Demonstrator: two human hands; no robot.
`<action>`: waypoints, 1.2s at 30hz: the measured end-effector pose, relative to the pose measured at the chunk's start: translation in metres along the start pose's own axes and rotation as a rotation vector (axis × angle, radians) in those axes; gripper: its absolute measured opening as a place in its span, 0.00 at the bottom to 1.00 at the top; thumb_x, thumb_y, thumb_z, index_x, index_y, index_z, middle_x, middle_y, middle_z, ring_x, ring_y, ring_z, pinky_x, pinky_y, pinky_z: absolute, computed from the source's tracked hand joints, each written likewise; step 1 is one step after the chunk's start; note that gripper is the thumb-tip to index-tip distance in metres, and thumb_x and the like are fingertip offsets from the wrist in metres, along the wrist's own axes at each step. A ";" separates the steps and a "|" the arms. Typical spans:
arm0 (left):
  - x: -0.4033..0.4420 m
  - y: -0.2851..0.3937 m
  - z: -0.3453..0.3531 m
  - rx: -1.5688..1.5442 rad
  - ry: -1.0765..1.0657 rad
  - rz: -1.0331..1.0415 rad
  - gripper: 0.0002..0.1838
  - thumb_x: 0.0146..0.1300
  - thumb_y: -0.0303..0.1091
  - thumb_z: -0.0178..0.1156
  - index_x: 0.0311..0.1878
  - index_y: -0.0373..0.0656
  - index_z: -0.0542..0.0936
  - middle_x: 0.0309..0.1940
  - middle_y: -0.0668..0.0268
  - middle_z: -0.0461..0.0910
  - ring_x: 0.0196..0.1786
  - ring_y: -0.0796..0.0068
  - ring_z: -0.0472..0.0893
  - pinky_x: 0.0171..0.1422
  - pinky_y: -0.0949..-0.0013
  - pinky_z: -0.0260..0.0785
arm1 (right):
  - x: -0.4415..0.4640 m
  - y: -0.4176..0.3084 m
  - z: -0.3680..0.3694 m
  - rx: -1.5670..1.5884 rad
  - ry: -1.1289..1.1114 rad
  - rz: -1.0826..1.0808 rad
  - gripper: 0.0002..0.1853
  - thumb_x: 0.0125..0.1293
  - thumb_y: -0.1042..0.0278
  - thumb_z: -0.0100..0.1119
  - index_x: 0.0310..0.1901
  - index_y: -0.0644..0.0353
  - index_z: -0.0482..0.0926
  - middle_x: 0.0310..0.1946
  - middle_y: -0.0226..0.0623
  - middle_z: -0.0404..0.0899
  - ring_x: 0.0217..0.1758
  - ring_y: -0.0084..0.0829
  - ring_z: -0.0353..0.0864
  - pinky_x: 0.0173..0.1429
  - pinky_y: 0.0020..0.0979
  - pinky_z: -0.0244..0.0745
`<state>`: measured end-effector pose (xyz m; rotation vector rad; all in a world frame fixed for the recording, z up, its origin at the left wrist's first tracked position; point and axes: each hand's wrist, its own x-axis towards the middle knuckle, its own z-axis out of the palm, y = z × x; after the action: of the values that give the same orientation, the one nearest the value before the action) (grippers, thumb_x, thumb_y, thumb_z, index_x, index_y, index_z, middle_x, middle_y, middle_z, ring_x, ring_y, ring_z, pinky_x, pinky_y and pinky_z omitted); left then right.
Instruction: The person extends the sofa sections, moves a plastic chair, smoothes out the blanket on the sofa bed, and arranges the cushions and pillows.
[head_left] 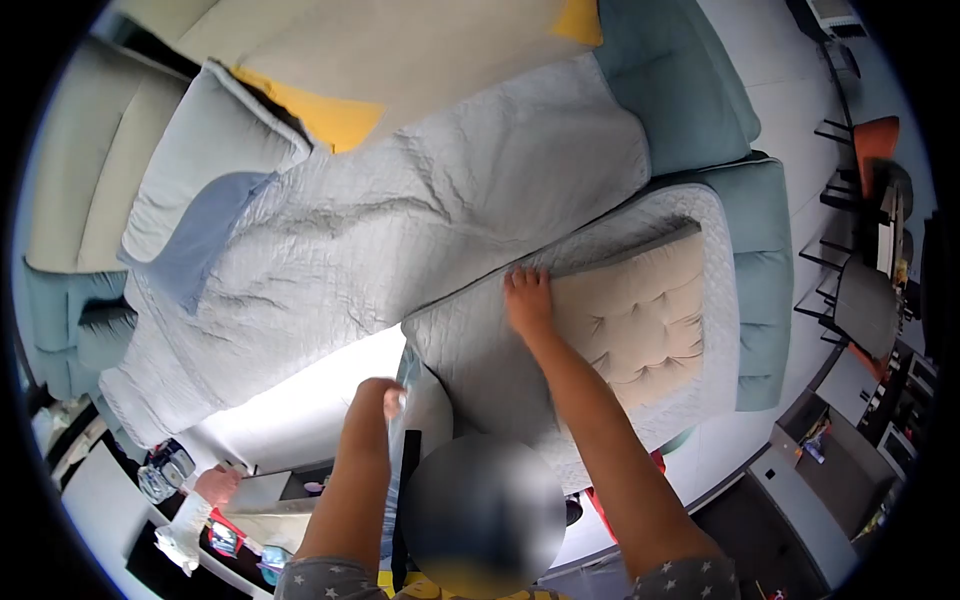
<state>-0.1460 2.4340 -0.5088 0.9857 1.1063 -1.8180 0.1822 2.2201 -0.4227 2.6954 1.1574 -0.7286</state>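
Observation:
My right hand (527,297) lies on the grey quilted sofa cover (470,320) of the chaise part, its fingertips near the cover's edge. Right beside it is a beige tufted cushion (630,320), set on that cover. Over the gap at the front of the sofa hovers my left hand (392,397), apart from the cover. Its fingers are turned away and blurred, so I cannot make out whether they hold anything. A second grey quilted cover (350,220) spreads, wrinkled, across the long seat.
A large beige cushion with yellow corners (450,50) leans at the back. To the left lies a grey-blue pillow (215,150). Teal armrests (765,280) border the sofa on the right. A low table with clutter (290,490) stands at lower left; chairs (865,300) are far right.

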 end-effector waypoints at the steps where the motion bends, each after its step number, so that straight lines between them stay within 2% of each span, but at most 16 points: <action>1: -0.012 -0.026 0.009 0.171 -0.233 -0.110 0.33 0.54 0.37 0.56 0.65 0.48 0.61 0.54 0.52 0.73 0.56 0.53 0.73 0.59 0.52 0.65 | 0.002 -0.004 0.005 -0.102 -0.032 0.034 0.21 0.62 0.67 0.46 0.58 0.58 0.70 0.60 0.43 0.66 0.64 0.42 0.63 0.68 0.50 0.51; 2: -0.012 -0.048 0.018 0.156 -0.237 -0.100 0.33 0.54 0.37 0.56 0.65 0.48 0.61 0.54 0.52 0.73 0.56 0.53 0.73 0.59 0.52 0.65 | 0.002 -0.011 0.010 -0.201 -0.064 0.064 0.23 0.61 0.68 0.49 0.60 0.57 0.67 0.62 0.43 0.64 0.65 0.44 0.62 0.68 0.53 0.49; 4: -0.022 -0.091 0.034 0.295 0.671 0.142 0.31 0.55 0.36 0.55 0.64 0.47 0.63 0.56 0.53 0.71 0.57 0.55 0.72 0.58 0.51 0.65 | -0.001 -0.029 0.008 -0.121 -0.041 0.070 0.24 0.61 0.68 0.50 0.61 0.57 0.66 0.63 0.44 0.62 0.66 0.46 0.60 0.68 0.53 0.50; 7: -0.063 -0.090 0.012 0.130 1.442 0.375 0.32 0.50 0.25 0.51 0.64 0.45 0.63 0.62 0.56 0.64 0.65 0.57 0.63 0.67 0.56 0.55 | 0.014 -0.067 0.000 -0.018 0.104 0.026 0.27 0.60 0.69 0.51 0.63 0.56 0.64 0.65 0.45 0.59 0.67 0.49 0.57 0.67 0.54 0.51; 13: -0.116 -0.069 -0.108 0.179 1.826 0.462 0.38 0.51 0.27 0.51 0.68 0.54 0.57 0.70 0.57 0.51 0.70 0.55 0.54 0.68 0.43 0.50 | 0.066 -0.149 -0.022 0.105 0.365 -0.125 0.30 0.57 0.70 0.55 0.63 0.54 0.63 0.67 0.44 0.55 0.69 0.51 0.54 0.66 0.53 0.55; 15: -0.086 -0.093 -0.114 0.152 1.635 0.430 0.39 0.50 0.26 0.52 0.69 0.55 0.57 0.70 0.57 0.51 0.71 0.54 0.53 0.68 0.44 0.51 | 0.071 -0.156 -0.005 0.110 0.424 -0.171 0.29 0.58 0.67 0.55 0.63 0.52 0.63 0.67 0.42 0.55 0.69 0.52 0.53 0.66 0.53 0.56; 16: -0.069 -0.102 -0.118 0.137 1.457 0.417 0.41 0.48 0.25 0.53 0.69 0.56 0.56 0.70 0.57 0.51 0.71 0.53 0.53 0.68 0.44 0.52 | 0.067 -0.151 0.016 0.077 0.273 -0.139 0.31 0.56 0.67 0.57 0.63 0.53 0.63 0.67 0.42 0.55 0.69 0.51 0.54 0.66 0.52 0.57; 19: -0.018 -0.146 -0.102 0.007 1.336 0.678 0.45 0.43 0.22 0.55 0.69 0.56 0.56 0.70 0.54 0.48 0.70 0.45 0.51 0.70 0.53 0.55 | 0.046 -0.161 0.040 -0.045 0.019 -0.005 0.31 0.56 0.66 0.57 0.64 0.56 0.62 0.67 0.44 0.54 0.67 0.52 0.57 0.65 0.50 0.58; 22: -0.019 -0.176 -0.103 0.025 0.976 0.605 0.41 0.43 0.27 0.60 0.66 0.54 0.63 0.72 0.57 0.45 0.68 0.52 0.58 0.66 0.56 0.62 | 0.032 -0.171 0.031 -0.189 -0.384 0.020 0.28 0.58 0.64 0.53 0.61 0.58 0.65 0.63 0.46 0.62 0.61 0.48 0.66 0.64 0.45 0.61; 23: 0.025 -0.187 -0.108 -0.025 0.787 0.578 0.37 0.46 0.32 0.61 0.65 0.51 0.64 0.71 0.57 0.49 0.65 0.56 0.64 0.66 0.59 0.60 | 0.029 -0.175 0.020 -0.206 -0.512 0.021 0.26 0.59 0.64 0.52 0.60 0.58 0.66 0.61 0.46 0.66 0.59 0.46 0.68 0.64 0.44 0.62; 25: 0.084 -0.201 -0.112 0.372 0.595 0.420 0.32 0.50 0.36 0.59 0.62 0.49 0.68 0.66 0.55 0.60 0.62 0.59 0.69 0.67 0.61 0.59 | 0.032 -0.180 0.019 -0.072 -0.743 0.071 0.29 0.59 0.59 0.53 0.62 0.59 0.64 0.60 0.47 0.66 0.63 0.45 0.65 0.64 0.45 0.62; 28: 0.045 -0.236 -0.073 0.193 0.461 0.472 0.27 0.54 0.35 0.56 0.60 0.45 0.70 0.60 0.56 0.68 0.64 0.59 0.66 0.67 0.61 0.57 | 0.021 -0.220 -0.005 -0.111 -0.719 0.011 0.27 0.58 0.61 0.54 0.59 0.60 0.67 0.54 0.48 0.73 0.59 0.46 0.69 0.60 0.46 0.66; 29: 0.013 -0.244 -0.075 0.171 0.468 0.473 0.27 0.54 0.35 0.56 0.60 0.45 0.70 0.60 0.56 0.68 0.64 0.59 0.66 0.67 0.61 0.57 | 0.017 -0.235 -0.012 -0.073 -0.667 -0.008 0.25 0.59 0.63 0.52 0.58 0.60 0.68 0.56 0.47 0.71 0.58 0.45 0.70 0.60 0.45 0.66; 31: -0.061 -0.256 -0.109 -0.053 0.884 0.511 0.31 0.53 0.33 0.56 0.64 0.47 0.65 0.62 0.57 0.66 0.64 0.57 0.66 0.67 0.57 0.57 | 0.029 -0.276 -0.028 -0.041 -0.604 -0.035 0.23 0.59 0.65 0.50 0.57 0.60 0.68 0.57 0.46 0.70 0.57 0.45 0.71 0.59 0.45 0.67; 33: -0.062 -0.271 -0.153 -0.153 1.233 0.577 0.30 0.51 0.30 0.54 0.62 0.49 0.67 0.59 0.55 0.68 0.63 0.57 0.66 0.65 0.56 0.59 | 0.038 -0.322 -0.032 -0.019 -0.331 -0.049 0.24 0.57 0.67 0.52 0.57 0.61 0.67 0.57 0.48 0.69 0.58 0.46 0.70 0.59 0.44 0.68; 36: -0.110 -0.299 -0.231 -0.094 1.454 0.524 0.34 0.53 0.31 0.55 0.66 0.52 0.60 0.68 0.60 0.56 0.69 0.60 0.56 0.69 0.50 0.51 | 0.069 -0.406 -0.038 0.067 -0.089 -0.151 0.28 0.54 0.71 0.55 0.59 0.62 0.66 0.58 0.49 0.68 0.59 0.46 0.68 0.59 0.41 0.68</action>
<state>-0.3185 2.7668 -0.3886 2.3558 1.4265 -0.4142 -0.0505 2.5607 -0.3907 2.6198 1.3487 -0.9152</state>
